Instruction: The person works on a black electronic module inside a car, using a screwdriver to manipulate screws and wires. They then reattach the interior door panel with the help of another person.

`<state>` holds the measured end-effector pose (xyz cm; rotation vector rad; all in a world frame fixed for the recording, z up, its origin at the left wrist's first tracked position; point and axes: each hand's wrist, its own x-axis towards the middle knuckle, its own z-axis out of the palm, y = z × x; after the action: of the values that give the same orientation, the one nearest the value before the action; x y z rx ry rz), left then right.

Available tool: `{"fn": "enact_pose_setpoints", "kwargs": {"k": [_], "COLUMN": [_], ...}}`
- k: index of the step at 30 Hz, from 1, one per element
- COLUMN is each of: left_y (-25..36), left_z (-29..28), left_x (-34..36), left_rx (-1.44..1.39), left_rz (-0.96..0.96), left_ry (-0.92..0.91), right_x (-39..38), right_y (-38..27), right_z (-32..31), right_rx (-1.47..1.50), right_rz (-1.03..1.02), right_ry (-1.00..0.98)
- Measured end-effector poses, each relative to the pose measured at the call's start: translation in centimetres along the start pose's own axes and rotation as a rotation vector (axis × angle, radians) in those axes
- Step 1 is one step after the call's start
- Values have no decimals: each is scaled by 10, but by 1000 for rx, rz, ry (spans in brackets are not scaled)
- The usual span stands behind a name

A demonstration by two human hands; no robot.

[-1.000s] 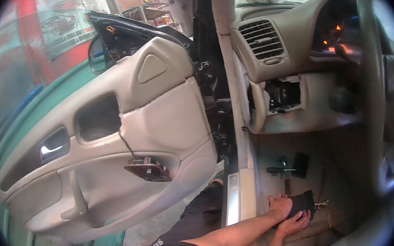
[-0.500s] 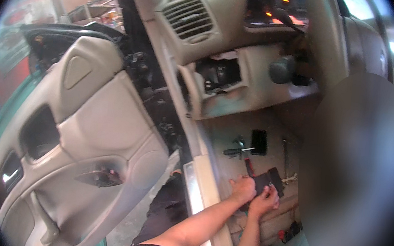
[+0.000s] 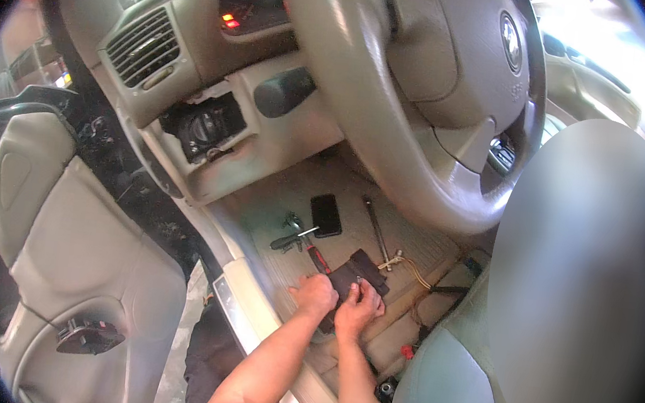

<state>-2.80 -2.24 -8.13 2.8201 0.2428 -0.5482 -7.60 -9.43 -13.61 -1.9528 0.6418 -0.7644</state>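
Note:
A dark brown flat piece point(image 3: 370, 271), like a folded pouch or cover, lies on the car's footwell floor. My left hand point(image 3: 315, 294) grips its near left edge, one finger sticking out to the left and the other fingertips partly hidden. Beside it, my right hand point(image 3: 358, 311) is closed in a pinch over the piece's near edge; a small shiny bit shows at the fingertips, too small to name. Just beyond lies a red and black tool handle point(image 3: 318, 259). A screwdriver point(image 3: 287, 242) with a black grip and a black phone point(image 3: 326, 215) rest farther off.
A long metal bar tool point(image 3: 375, 231) and a pale connector with yellow wires point(image 3: 392, 261) lie to the right. The steering wheel point(image 3: 390, 146) overhangs the footwell. An open dash cavity point(image 3: 206, 124), the open door point(image 3: 101, 242), the sill point(image 3: 255, 296) and the seat point(image 3: 450, 369) surround it.
The view has swung right, so the steering wheel shows fully and everything sits farther left. Both hands stay at the dark brown piece, with little visible change in grip.

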Motion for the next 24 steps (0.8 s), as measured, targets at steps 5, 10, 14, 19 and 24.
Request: {"fn": "enact_pose_setpoints", "kwargs": {"k": [5, 10, 14, 19, 24], "left_y": [5, -1, -1, 8, 4], "left_z": [-9, -2, -3, -18, -20], "left_x": [1, 4, 6, 4, 9], "left_rx": [-8, -54, -65, -95, -126], "left_rz": [-10, 16, -15, -75, -85], "left_ry": [0, 102, 21, -72, -70], "right_x": [-1, -1, -3, -2, -1], "right_y": [3, 3, 6, 9, -1], "right_z": [4, 8, 7, 8, 4], "right_rx": [-4, -3, -20, -23, -37], "right_rz": [-38, -41, -35, -32, -1], "right_ry": [39, 50, 43, 34, -5]}}
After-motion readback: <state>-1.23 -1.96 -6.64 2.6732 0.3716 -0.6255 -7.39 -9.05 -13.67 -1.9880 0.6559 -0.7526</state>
